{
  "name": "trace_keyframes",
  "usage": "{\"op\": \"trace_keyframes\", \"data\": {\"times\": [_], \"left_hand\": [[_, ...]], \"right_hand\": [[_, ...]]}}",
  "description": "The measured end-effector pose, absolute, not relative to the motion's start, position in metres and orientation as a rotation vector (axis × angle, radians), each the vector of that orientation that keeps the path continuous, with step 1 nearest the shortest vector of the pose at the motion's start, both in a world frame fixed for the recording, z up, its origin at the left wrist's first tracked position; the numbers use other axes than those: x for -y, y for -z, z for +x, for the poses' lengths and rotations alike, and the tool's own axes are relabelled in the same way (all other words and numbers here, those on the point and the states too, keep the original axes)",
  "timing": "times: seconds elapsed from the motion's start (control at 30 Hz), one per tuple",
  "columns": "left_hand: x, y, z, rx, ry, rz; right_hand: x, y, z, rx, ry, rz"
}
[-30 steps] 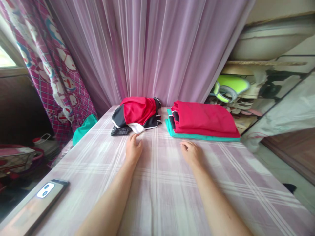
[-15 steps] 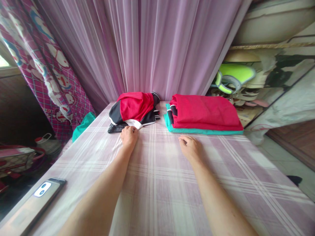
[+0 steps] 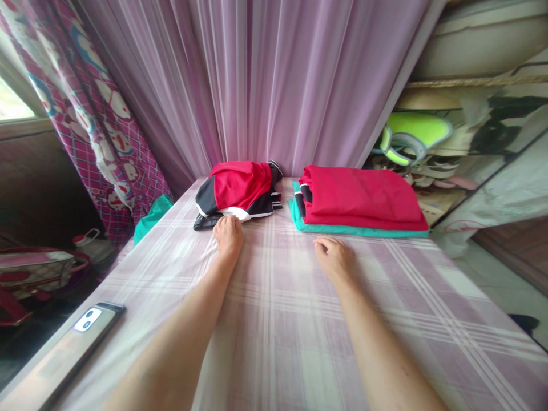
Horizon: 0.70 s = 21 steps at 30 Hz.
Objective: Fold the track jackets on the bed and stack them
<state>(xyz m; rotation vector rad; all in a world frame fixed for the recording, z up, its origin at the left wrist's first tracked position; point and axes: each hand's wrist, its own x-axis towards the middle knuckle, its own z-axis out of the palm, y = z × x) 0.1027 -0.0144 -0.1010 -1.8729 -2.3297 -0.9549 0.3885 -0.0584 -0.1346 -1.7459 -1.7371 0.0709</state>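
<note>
A crumpled red, black and white shirt [image 3: 242, 185] lies in a loose heap at the far left of the table. My left hand [image 3: 228, 233] rests at its near edge, touching or almost touching the white trim. The left fingers are curled under and their tips are hidden, so whether they pinch the cloth does not show. To the right, folded red cloth [image 3: 362, 197] with a black and white edge sits on folded teal cloth [image 3: 363, 232]. My right hand [image 3: 336, 255] lies on the table just in front of that pile, apart from it, fingers curled and nothing visible in them.
A checked cloth [image 3: 274, 319] covers the table. Near its left edge lies a phone [image 3: 71, 348]. Purple curtains [image 3: 278, 85] hang behind, and teal fabric [image 3: 153, 218] hangs beyond the left edge. Shelves on the right hold a yellow-green visor [image 3: 422, 131] and shoes.
The view has shifted slightly, so everything sits a little further right in the picture. Both hands keep their places beside the clothes.
</note>
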Motion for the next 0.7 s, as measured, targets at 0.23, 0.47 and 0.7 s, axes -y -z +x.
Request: {"op": "trace_keyframes", "data": {"times": [0.23,0.47,0.7], "left_hand": [[0.071,0.104,0.111,2.039,1.134,-2.219],[0.156,0.100,0.109,1.743,1.073,-2.482],[0.225,0.102,0.109,1.633,1.069,-2.574]], "right_hand": [[0.059,0.135,0.389,1.710,-0.073,-1.742],[0.059,0.135,0.388,1.643,-0.095,-1.784],[0.066,0.127,0.389,1.544,-0.261,-1.809]]}}
